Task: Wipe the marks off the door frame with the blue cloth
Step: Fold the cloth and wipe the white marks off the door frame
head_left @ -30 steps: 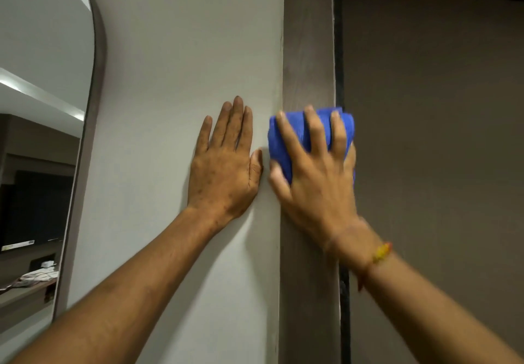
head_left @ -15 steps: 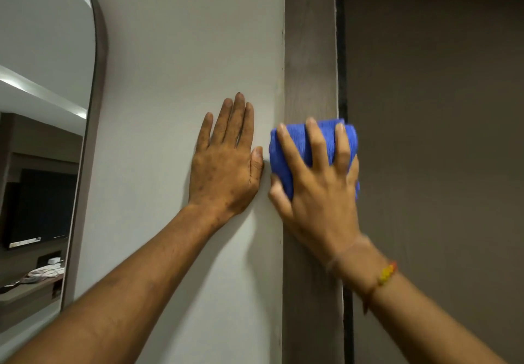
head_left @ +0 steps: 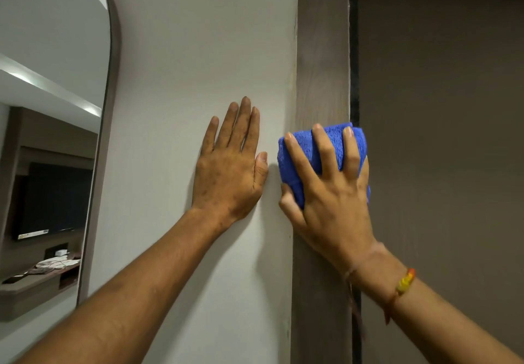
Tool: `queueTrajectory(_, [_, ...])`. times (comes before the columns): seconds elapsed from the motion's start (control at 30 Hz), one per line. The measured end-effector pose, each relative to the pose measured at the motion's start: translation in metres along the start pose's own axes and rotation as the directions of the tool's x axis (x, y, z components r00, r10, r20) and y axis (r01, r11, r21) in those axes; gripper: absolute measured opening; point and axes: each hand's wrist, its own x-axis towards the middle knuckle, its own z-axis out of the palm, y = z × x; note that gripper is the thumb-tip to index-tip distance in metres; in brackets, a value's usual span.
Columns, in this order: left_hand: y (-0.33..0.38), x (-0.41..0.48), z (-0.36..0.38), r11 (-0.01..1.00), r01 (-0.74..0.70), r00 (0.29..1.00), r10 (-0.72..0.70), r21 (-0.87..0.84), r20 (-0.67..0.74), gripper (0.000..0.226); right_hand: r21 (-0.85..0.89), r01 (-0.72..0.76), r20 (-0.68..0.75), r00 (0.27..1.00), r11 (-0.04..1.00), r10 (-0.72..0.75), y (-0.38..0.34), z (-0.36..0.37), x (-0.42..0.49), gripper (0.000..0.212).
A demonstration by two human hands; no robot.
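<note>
A grey-brown wooden door frame (head_left: 323, 51) runs vertically through the middle of the view. My right hand (head_left: 331, 202) presses a folded blue cloth (head_left: 295, 165) flat against the frame, fingers spread over the cloth. My left hand (head_left: 229, 168) lies flat and open on the pale wall (head_left: 198, 51) just left of the frame, holding nothing. A few small dark specks show along the frame's left edge, above and below the cloth.
A brown door (head_left: 442, 136) stands to the right of the frame, past a dark gap (head_left: 354, 51). At the left an arched mirror (head_left: 42, 136) reflects a room with a dark screen and a shelf.
My right hand has slid the blue cloth a little down the door frame. My left hand has stayed flat on the wall.
</note>
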Motion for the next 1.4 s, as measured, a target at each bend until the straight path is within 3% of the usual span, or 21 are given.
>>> queueTrajectory(0.23, [0.0,0.001,0.0,1.0,0.002,1.0,-0.002,0.015,-0.013,0.065,-0.012,-0.047,-0.056,0.997,0.999,0.047,0.004,-0.016,0.095,0.067])
queueTrajectory(0.37, [0.0,-0.001,0.0,1.0,-0.001,1.0,0.001,0.016,0.002,0.064,0.006,-0.031,-0.076,0.997,0.999,0.032,-0.002,-0.004,0.039,0.068])
queueTrajectory(0.5, [0.0,-0.002,0.0,1.0,0.008,1.0,-0.008,0.025,0.001,0.065,-0.017,0.015,0.008,1.0,1.0,-0.015,-0.01,0.005,-0.026,0.068])
queueTrajectory(0.8, [0.001,-0.002,0.0,0.999,0.02,1.0,-0.02,0.028,0.013,0.064,0.018,-0.056,-0.071,0.996,0.998,0.057,0.0,-0.011,0.084,0.068])
queueTrajectory(1.03, [-0.001,-0.005,0.0,1.0,0.006,1.0,-0.007,0.028,0.031,0.064,0.042,-0.024,-0.083,0.996,0.999,0.027,-0.001,-0.005,0.048,0.067])
queueTrajectory(1.23, [-0.004,-0.004,0.004,1.0,0.004,1.0,-0.004,0.03,0.01,0.064,0.027,-0.05,-0.083,0.995,0.998,0.052,0.002,-0.012,0.085,0.067])
queueTrajectory(1.4, [0.003,-0.012,-0.008,0.999,0.032,0.997,-0.029,-0.037,0.066,0.063,0.105,-0.095,-0.069,0.992,0.99,0.103,-0.015,-0.005,0.017,0.069])
